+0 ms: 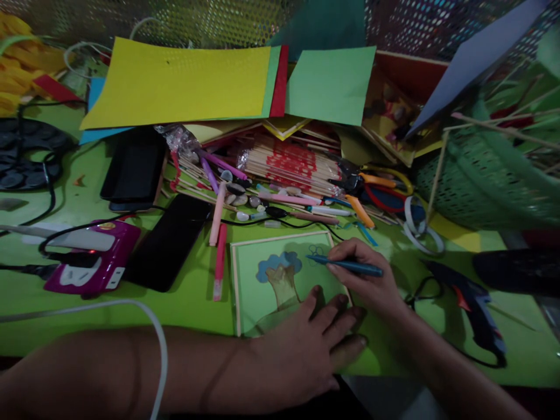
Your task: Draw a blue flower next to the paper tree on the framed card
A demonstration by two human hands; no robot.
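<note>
My right hand (370,271) grips a blue marker (356,267), its tip touching a green card (250,297) edged with thin wooden sticks. Under the tip is a small outlined flower or cloud shape (315,255). Left of that, the card bears a drawn tree (282,284) with a brown trunk and blue cloud-like top. My left hand (312,335) lies flat with fingers spread across the card's lower right corner, covering part of it. A pink marker (219,262) lies just left of the card.
Two dark phones (168,245) (135,169) and a magenta power socket (94,259) lie left. Behind are bundled sticks (291,166), scissors (385,189) and coloured paper (184,81). A glue gun (475,312) and green basket (490,175) stand right. A white cable (160,332) crosses my left arm.
</note>
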